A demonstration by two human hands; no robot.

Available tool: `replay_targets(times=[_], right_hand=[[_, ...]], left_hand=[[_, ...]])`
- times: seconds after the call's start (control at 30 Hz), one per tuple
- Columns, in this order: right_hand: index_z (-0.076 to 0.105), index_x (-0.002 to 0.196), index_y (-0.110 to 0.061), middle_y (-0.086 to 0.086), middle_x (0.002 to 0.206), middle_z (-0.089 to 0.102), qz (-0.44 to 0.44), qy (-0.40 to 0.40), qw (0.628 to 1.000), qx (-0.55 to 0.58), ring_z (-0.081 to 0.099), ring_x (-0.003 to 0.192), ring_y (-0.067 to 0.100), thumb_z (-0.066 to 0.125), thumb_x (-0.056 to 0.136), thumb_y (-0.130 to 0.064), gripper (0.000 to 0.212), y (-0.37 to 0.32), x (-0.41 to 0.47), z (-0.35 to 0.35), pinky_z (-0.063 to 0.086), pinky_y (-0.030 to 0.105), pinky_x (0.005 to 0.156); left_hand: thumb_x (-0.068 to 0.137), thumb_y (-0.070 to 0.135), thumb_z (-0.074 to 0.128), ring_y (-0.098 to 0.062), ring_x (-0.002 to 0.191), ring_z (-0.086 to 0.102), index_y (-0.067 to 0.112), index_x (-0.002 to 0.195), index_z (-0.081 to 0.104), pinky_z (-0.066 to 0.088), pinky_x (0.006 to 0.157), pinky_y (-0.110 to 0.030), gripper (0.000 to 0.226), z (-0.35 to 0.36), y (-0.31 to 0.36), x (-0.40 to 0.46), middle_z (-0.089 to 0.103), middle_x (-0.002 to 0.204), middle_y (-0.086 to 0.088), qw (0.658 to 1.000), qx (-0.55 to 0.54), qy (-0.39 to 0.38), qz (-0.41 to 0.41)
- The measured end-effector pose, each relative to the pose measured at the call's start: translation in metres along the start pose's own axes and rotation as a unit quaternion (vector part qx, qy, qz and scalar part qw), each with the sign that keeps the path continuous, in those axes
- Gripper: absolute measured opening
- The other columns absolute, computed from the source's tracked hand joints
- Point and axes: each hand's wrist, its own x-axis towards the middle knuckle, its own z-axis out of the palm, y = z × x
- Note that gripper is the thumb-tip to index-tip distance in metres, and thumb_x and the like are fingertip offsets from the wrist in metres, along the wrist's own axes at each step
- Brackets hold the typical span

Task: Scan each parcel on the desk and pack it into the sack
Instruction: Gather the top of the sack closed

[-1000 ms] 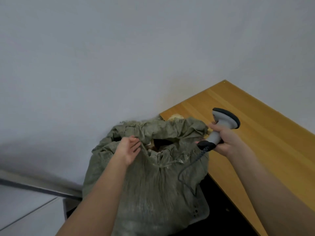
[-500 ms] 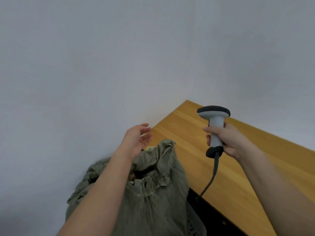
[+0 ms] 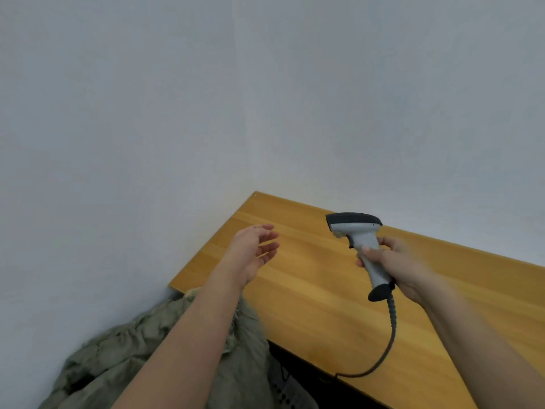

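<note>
Between parcels: left hand (image 3: 253, 255) hovers empty, fingers loose, over the desk (image 3: 309, 290); right hand (image 3: 395, 267) grips the scanner (image 3: 361, 246). Sack (image 3: 118, 349) at 7 o'clock; next parcel lies out of view

**Bare walls, a dark gap and a perforated pale object**

Two plain, pale grey-white walls fill most of the view. The left wall (image 3: 103, 143) and the right wall (image 3: 413, 98) meet in a faint vertical seam (image 3: 248, 113) that runs down to the far corner of the wooden surface (image 3: 309, 290). Both walls are unmarked, and the left one is slightly more shaded low down.

Below the near edge of the surface lies a dark, almost black space (image 3: 333, 392); what is inside it cannot be made out. At its left side, low in the view, is a pale grey object (image 3: 287, 389) with rows of small dark holes. Only part of it shows.
</note>
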Motion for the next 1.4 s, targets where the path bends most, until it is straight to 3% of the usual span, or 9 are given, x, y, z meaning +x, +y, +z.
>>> replay_targets(times=[0.1, 0.17, 0.3, 0.47, 0.6, 0.67, 0.97, 1.17, 1.4], right_hand=[[0.054, 0.118, -0.008, 0.013, 0.096, 0.067, 0.009, 0.006, 1.0, -0.019, 0.066, 0.079, 0.021, 0.057, 0.099, -0.019, 0.022, 0.024, 0.019, -0.024, 0.054, 0.037, 0.072], [0.053, 0.115, -0.005, 0.013, 0.094, 0.065, 0.012, 0.017, 0.999, -0.041, 0.065, 0.074, 0.021, 0.065, 0.094, -0.024, 0.031, 0.041, 0.032, -0.04, 0.055, 0.037, 0.067], [0.036, 0.117, -0.012, 0.013, 0.099, 0.061, 0.025, 0.056, 0.994, -0.088, 0.065, 0.072, 0.021, 0.073, 0.088, -0.017, 0.047, 0.073, 0.059, -0.074, 0.051, 0.033, 0.056], [0.039, 0.114, -0.015, 0.008, 0.098, 0.056, 0.025, 0.046, 0.985, -0.166, 0.063, 0.081, 0.028, 0.07, 0.089, -0.02, 0.04, 0.126, 0.095, -0.115, 0.052, 0.047, 0.067], [0.047, 0.116, -0.015, 0.007, 0.105, 0.056, 0.027, 0.039, 0.982, -0.183, 0.058, 0.082, 0.019, 0.073, 0.086, -0.018, 0.04, 0.159, 0.123, -0.138, 0.046, 0.032, 0.061], [0.047, 0.118, -0.018, 0.007, 0.108, 0.056, 0.041, 0.029, 0.981, -0.189, 0.058, 0.085, 0.018, 0.074, 0.086, -0.019, 0.042, 0.176, 0.138, -0.145, 0.047, 0.032, 0.067], [0.047, 0.132, -0.014, 0.003, 0.109, 0.052, 0.161, 0.03, 0.974, -0.156, 0.055, 0.095, 0.025, 0.07, 0.089, -0.028, 0.05, 0.22, 0.173, -0.148, 0.051, 0.043, 0.081], [0.043, 0.138, -0.018, 0.007, 0.128, 0.052, 0.177, 0.041, 0.977, -0.109, 0.055, 0.099, 0.026, 0.07, 0.089, -0.036, 0.059, 0.241, 0.18, -0.139, 0.052, 0.044, 0.081], [0.044, 0.134, -0.021, 0.007, 0.129, 0.053, 0.173, 0.041, 0.979, -0.101, 0.055, 0.109, 0.029, 0.073, 0.084, -0.042, 0.061, 0.253, 0.179, -0.108, 0.052, 0.052, 0.091]], left_hand=[[0.097, 0.003, 0.043, -0.021, 0.072, 0.059, 0.011, 0.092, 0.062, 0.048, 0.066, -0.029, 0.021, 0.025, -0.011, 0.005, 0.063, 0.083, -0.006, 1.0, 0.011, 0.0, -0.009], [0.097, 0.003, 0.043, -0.021, 0.072, 0.059, 0.011, 0.092, 0.062, 0.048, 0.066, -0.029, 0.021, 0.041, -0.018, 0.01, 0.063, 0.083, -0.006, 1.0, 0.018, 0.005, -0.013], [0.097, 0.003, 0.043, -0.021, 0.072, 0.059, 0.01, 0.091, 0.062, 0.048, 0.066, -0.03, 0.021, 0.075, -0.035, 0.025, 0.062, 0.083, -0.006, 0.999, 0.022, 0.031, -0.021], [0.098, 0.004, 0.042, -0.02, 0.072, 0.059, 0.011, 0.092, 0.061, 0.048, 0.066, -0.029, 0.021, 0.125, -0.069, 0.05, 0.061, 0.083, -0.005, 0.997, 0.022, 0.057, -0.048], [0.099, 0.006, 0.042, -0.019, 0.074, 0.06, 0.013, 0.093, 0.06, 0.048, 0.066, -0.028, 0.021, 0.156, -0.098, 0.071, 0.062, 0.084, -0.004, 0.993, 0.021, 0.081, -0.081], [0.099, 0.008, 0.042, -0.018, 0.075, 0.06, 0.014, 0.093, 0.061, 0.048, 0.066, -0.028, 0.021, 0.165, -0.11, 0.079, 0.062, 0.085, -0.003, 0.991, 0.017, 0.093, -0.096], [0.099, 0.007, 0.043, -0.018, 0.074, 0.059, 0.014, 0.089, 0.061, 0.047, 0.066, -0.027, 0.021, 0.184, -0.144, 0.093, 0.062, 0.085, -0.004, 0.981, 0.015, 0.138, -0.139], [0.098, 0.005, 0.043, -0.019, 0.073, 0.058, 0.013, 0.091, 0.061, 0.046, 0.066, -0.026, 0.02, 0.189, -0.146, 0.1, 0.062, 0.084, -0.004, 0.979, 0.014, 0.134, -0.153], [0.098, 0.007, 0.044, -0.019, 0.073, 0.058, 0.01, 0.095, 0.062, 0.047, 0.067, -0.027, 0.019, 0.184, -0.148, 0.101, 0.063, 0.084, -0.005, 0.977, 0.006, 0.138, -0.162]])
